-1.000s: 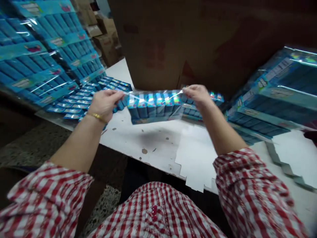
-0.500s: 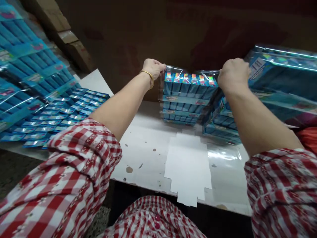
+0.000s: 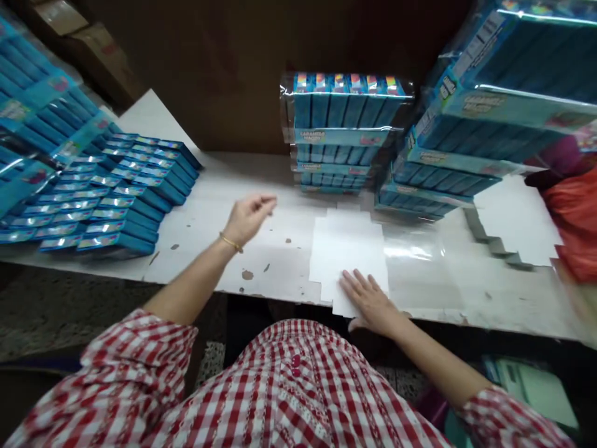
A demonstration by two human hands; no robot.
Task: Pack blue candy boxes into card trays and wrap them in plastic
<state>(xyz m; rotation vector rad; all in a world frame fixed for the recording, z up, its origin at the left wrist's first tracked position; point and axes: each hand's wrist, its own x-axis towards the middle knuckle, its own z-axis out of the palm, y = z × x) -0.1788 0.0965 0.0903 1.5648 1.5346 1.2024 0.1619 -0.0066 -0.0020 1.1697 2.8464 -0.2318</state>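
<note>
My right hand (image 3: 370, 303) lies flat with fingers spread on the near part of a white unfolded carton blank (image 3: 347, 246). Left of the blank, my left hand (image 3: 252, 218) hovers over the table, fingers curled together and slightly blurred, with nothing visible in them. Behind the blank stands a stack of clear-wrapped blue display packs (image 3: 345, 137), each filled with a row of small blue boxes. A taller stack of the same packs (image 3: 466, 130) rises to its right.
Many loose small blue boxes (image 3: 125, 199) lie in rows on the left, beside more wrapped packs (image 3: 46, 112). More white carton blanks (image 3: 517, 218) are piled at the right, near an orange-red cloth (image 3: 573, 218). A brown cardboard wall (image 3: 233, 81) stands behind the white table (image 3: 280, 267).
Both hands have left the top wrapped pack on the middle stack and come down toward me. The right now rests on the white blank; the left is over the table. The view has shifted.
</note>
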